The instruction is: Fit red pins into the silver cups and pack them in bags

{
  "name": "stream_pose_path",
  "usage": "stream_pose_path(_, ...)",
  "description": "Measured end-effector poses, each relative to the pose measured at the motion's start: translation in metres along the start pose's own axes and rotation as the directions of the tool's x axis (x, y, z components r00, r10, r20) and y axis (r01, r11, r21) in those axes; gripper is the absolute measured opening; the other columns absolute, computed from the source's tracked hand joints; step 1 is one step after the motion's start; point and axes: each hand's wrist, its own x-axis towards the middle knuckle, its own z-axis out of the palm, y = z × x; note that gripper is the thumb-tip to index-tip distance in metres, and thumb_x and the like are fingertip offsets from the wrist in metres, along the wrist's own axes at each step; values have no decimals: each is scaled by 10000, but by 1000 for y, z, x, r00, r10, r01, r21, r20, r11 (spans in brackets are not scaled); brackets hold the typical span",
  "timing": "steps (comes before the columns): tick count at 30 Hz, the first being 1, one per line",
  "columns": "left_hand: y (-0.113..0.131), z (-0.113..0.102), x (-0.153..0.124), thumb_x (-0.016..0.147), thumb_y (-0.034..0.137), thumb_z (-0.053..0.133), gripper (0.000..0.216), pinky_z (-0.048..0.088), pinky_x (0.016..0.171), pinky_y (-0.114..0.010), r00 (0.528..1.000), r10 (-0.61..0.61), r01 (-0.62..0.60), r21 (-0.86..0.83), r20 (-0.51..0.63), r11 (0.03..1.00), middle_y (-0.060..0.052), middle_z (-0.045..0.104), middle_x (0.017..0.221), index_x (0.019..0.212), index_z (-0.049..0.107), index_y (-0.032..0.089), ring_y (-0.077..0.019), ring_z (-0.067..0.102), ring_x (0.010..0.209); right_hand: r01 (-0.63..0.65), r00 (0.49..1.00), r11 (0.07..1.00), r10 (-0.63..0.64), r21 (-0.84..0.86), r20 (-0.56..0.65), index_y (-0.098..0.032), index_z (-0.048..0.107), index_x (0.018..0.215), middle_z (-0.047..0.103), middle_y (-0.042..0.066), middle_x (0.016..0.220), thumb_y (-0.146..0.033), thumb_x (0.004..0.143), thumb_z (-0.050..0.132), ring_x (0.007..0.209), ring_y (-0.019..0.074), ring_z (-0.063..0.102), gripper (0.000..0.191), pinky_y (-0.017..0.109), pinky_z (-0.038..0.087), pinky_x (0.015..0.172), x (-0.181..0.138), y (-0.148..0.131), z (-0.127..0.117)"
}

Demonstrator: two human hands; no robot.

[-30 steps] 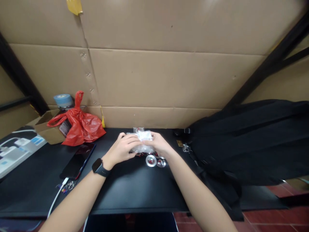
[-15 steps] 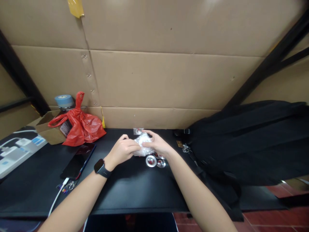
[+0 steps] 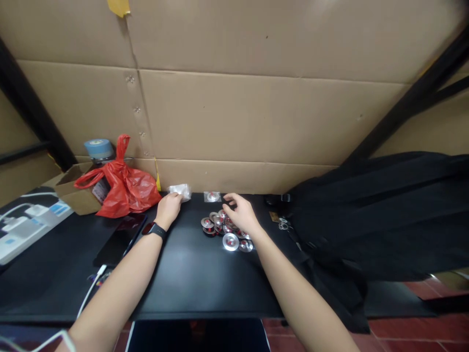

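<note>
My left hand (image 3: 169, 209), with a dark watch (image 3: 154, 230) on its wrist, reaches to the back of the table. Its closed fingers are on a crumpled clear plastic bag (image 3: 183, 191) beside the red bag. My right hand (image 3: 242, 213) hangs over the right side of a pile of shiny round metal discs with red centres (image 3: 217, 221), thumb and fingers apart, and hides part of the pile. Two discs lie at the pile's front, one of them a wide silver disc (image 3: 230, 242). One more disc in a small clear packet (image 3: 212, 197) lies behind the pile.
On the left are a knotted red plastic bag (image 3: 128, 193), a cardboard box (image 3: 78, 195), a blue-lidded jar (image 3: 98, 148), a white power strip (image 3: 32, 227) and a dark phone (image 3: 119, 242). A black bag or cloth (image 3: 381, 215) covers the right. A cardboard wall (image 3: 238, 122) stands behind.
My left hand has carried the clear plastic bag left and back, from above the discs to beside the red bag. My right hand has let go of it, and the disc pile is uncovered.
</note>
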Motion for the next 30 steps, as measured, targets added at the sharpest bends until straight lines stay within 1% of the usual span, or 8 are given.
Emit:
stream_pose_path(6, 1, 2, -2, 866, 98, 473, 312, 489, 829, -293, 999, 25, -23, -53, 36, 998, -108, 672, 1052, 1054, 709, 178, -235, 621, 1012, -28, 1000, 996, 29, -84, 12, -229, 682, 962, 724, 51, 1006, -229, 770, 600, 848, 206, 642, 210, 357, 511, 774, 1, 6, 1)
stream_pose_path(12, 1, -3, -9, 837, 270, 587, 312, 500, 887, -301, 993, 72, -56, -157, 94, 986, -111, 646, 1126, 1115, 698, 179, -244, 624, 1015, -50, 998, 992, 55, -120, 37, -233, 687, 965, 722, 48, 1001, -237, 776, 612, 848, 202, 643, 203, 347, 511, 773, 2, 12, -1)
stream_pose_path(16, 3, -5, -16, 868, 402, 582, 405, 498, 914, -324, 989, 96, -76, -170, 116, 982, -140, 623, 1193, 1183, 660, 159, -272, 614, 1071, -54, 996, 990, 62, -130, 63, -228, 687, 982, 718, 55, 1020, -248, 788, 618, 870, 205, 647, 207, 342, 506, 782, 2, 18, -1)
stream_pose_path(19, 6, -6, -19, 902, 421, 544, 449, 504, 892, -333, 988, 100, -81, -159, 114, 984, -145, 617, 1219, 1259, 599, 156, -277, 616, 1081, -19, 995, 987, 35, -160, 98, -218, 691, 1001, 715, 70, 1042, -262, 818, 612, 932, 217, 650, 204, 352, 491, 837, 2, 18, -1)
stream_pose_path(22, 7, -3, -19, 943, 401, 487, 389, 493, 913, -342, 989, 109, -94, -136, 102, 986, -158, 629, 1197, 1195, 617, 133, -276, 619, 1076, 52, 984, 970, -10, -237, 176, -217, 696, 1051, 705, 94, 1127, -340, 889, 575, 1064, 252, 625, 236, 396, 441, 931, 1, 13, -1)
stream_pose_path(24, 8, 0, -18, 961, 399, 458, 390, 468, 974, -363, 989, 124, -113, -123, 86, 986, -173, 615, 1243, 1185, 622, 125, -286, 599, 1127, 65, 970, 952, 10, -298, 244, -229, 684, 1127, 686, 100, 1216, -424, 951, 492, 1156, 283, 589, 326, 442, 396, 974, -1, 8, -1)
stream_pose_path(27, 8, 6, -16, 973, 408, 434, 437, 423, 1047, -402, 990, 121, -113, -104, 74, 988, -182, 564, 1351, 1268, 586, 123, -308, 542, 1235, 51, 940, 933, 76, -357, 333, -258, 626, 1267, 621, 91, 1358, -504, 1005, 339, 1274, 301, 517, 460, 482, 343, 1011, -1, 5, 2)
stream_pose_path(30, 9, 9, -14, 974, 419, 428, 489, 404, 1059, -435, 994, 78, -70, -93, 83, 993, -173, 539, 1402, 1365, 515, 139, -317, 504, 1286, 37, 916, 913, 131, -406, 378, -299, 550, 1373, 528, 64, 1470, -556, 1011, 261, 1367, 303, 428, 530, 505, 286, 1058, 1, 8, 4)
